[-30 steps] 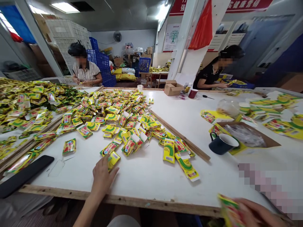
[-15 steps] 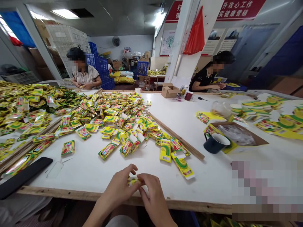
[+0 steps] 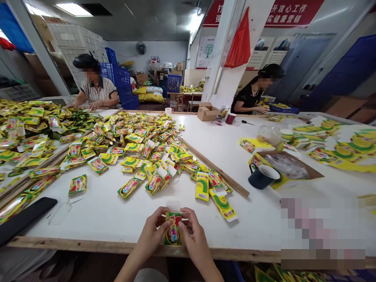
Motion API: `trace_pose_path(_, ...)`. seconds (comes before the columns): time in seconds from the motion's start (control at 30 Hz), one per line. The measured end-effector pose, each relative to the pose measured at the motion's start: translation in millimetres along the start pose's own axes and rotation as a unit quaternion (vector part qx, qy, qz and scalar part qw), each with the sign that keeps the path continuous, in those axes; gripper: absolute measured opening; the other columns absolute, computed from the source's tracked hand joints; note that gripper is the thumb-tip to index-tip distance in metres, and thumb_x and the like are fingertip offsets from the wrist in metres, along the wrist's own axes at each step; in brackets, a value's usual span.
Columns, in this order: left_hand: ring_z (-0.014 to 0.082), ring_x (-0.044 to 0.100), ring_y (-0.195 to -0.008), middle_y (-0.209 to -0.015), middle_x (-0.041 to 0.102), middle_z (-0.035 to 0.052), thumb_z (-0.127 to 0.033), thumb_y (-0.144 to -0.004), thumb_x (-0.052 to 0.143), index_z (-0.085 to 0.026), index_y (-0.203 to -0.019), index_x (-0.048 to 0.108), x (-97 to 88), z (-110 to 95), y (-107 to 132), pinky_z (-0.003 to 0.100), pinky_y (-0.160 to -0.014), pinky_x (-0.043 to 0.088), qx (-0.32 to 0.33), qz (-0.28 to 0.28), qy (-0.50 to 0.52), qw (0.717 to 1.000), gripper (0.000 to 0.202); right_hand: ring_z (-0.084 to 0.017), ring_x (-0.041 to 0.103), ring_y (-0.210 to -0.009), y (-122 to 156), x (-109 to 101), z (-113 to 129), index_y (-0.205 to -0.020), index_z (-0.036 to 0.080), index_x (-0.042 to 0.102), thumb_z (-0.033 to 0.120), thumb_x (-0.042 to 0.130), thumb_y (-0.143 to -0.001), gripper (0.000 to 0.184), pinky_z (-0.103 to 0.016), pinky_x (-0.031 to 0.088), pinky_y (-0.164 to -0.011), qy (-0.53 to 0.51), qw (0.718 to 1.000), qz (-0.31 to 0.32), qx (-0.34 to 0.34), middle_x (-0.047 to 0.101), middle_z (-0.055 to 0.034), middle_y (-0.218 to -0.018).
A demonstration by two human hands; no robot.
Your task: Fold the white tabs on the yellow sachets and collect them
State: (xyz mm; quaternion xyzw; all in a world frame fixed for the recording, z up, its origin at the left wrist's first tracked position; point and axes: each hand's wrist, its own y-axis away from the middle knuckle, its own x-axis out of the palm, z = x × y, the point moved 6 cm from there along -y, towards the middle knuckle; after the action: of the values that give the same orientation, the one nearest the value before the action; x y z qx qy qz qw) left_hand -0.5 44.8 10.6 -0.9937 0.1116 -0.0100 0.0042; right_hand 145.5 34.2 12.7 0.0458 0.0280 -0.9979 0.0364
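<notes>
Between my two hands, at the table's near edge, is a small printed carton (image 3: 173, 231), green, red and yellow, its printed face turned up and a pale flap at its far end. My left hand (image 3: 154, 231) grips its left side with thumb and fingers. On the right side, my right hand (image 3: 192, 231) holds it the same way. Beyond my hands lie more such cartons, among them an upright-lying yellow one (image 3: 202, 186) with a barcode and another yellow carton (image 3: 223, 205). A big heap of cartons (image 3: 135, 137) spreads farther back on the white table (image 3: 117, 219).
A wooden strip (image 3: 216, 168) lies right of the heap. Beyond it stand a dark mug (image 3: 263, 177) and an open box with clear plastic (image 3: 293, 166). A black phone-like slab (image 3: 26, 217) is at left. Two people (image 3: 98, 92) work across the table.
The carton, mostly hidden by my fingers before, now shows its printed face upward between both hands. My hands have moved slightly apart. The person at far left has stretched out an arm.
</notes>
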Motion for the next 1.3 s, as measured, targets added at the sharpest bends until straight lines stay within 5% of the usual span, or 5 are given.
trace_pose_path(0.23, 0.0234, 0.063, -0.093, -0.098, 0.068, 0.0078, -0.03, -0.084, 0.061, -0.018, -0.095, 0.064, -3.3, -4, -10, 0.031, -0.08, 0.05, 0.024, -0.028, -0.023, 0.999, 0.016, -0.019, 0.063, -0.075, -25, -6, 8, -0.084, 0.019, 0.062, 0.037, 0.055, -0.088, 0.02, -0.024, 0.05, -0.067, 0.047, 0.998, 0.004, -0.038, 0.065, -0.0037, -0.08)
trace_pose_path(0.33, 0.0234, 0.062, -0.1, -0.105, 0.066, 0.0073, -0.028, -0.084, 0.061, -0.021, -0.101, 0.06, -1.2, -11, -11, 0.033, -0.085, 0.05, 0.044, -0.051, -0.002, 0.998, 0.018, -0.019, 0.064, -0.081, -29, -8, 10, -0.093, 0.018, 0.061, 0.035, 0.058, -0.087, 0.018, -0.027, 0.052, -0.074, 0.015, 0.998, -0.034, -0.056, 0.067, -0.0048, -0.086)
trace_pose_path(0.63, 0.0226, 0.065, -0.091, -0.093, 0.069, 0.0075, -0.031, -0.087, 0.056, -0.017, -0.087, 0.065, -0.6, -20, -11, 0.033, -0.083, 0.05, 0.047, -0.063, -0.048, 0.996, 0.016, -0.021, 0.064, -0.086, -20, -4, 26, -0.087, 0.018, 0.068, 0.031, 0.058, -0.087, 0.017, -0.027, 0.052, -0.074, 0.047, 0.995, -0.013, -0.091, 0.068, -0.007, -0.091)
trace_pose_path(0.97, 0.0163, 0.06, -0.067, -0.072, 0.065, 0.0009, -0.03, -0.079, 0.064, -0.015, -0.08, 0.063, -3.9, -7, -22, 0.026, -0.065, 0.049, -0.006, -0.12, 0.001, 0.993, 0.014, -0.017, 0.059, -0.062, -31, -3, 23, -0.08, 0.017, 0.064, 0.036, 0.059, -0.082, 0.019, -0.024, 0.048, -0.059, 0.065, 0.996, -0.056, -0.017, 0.066, -0.0024, -0.071)
trace_pose_path(1.3, 0.0163, 0.06, -0.066, -0.072, 0.065, 0.0016, -0.037, -0.079, 0.063, -0.016, -0.079, 0.064, -5.6, -4, -25, 0.026, -0.064, 0.049, -0.015, -0.106, -0.014, 0.994, 0.021, -0.016, 0.058, -0.062, -32, -3, 19, -0.077, 0.018, 0.061, 0.039, 0.058, -0.085, 0.022, -0.024, 0.048, -0.058, 0.056, 0.997, -0.047, -0.016, 0.062, -0.0012, -0.069)
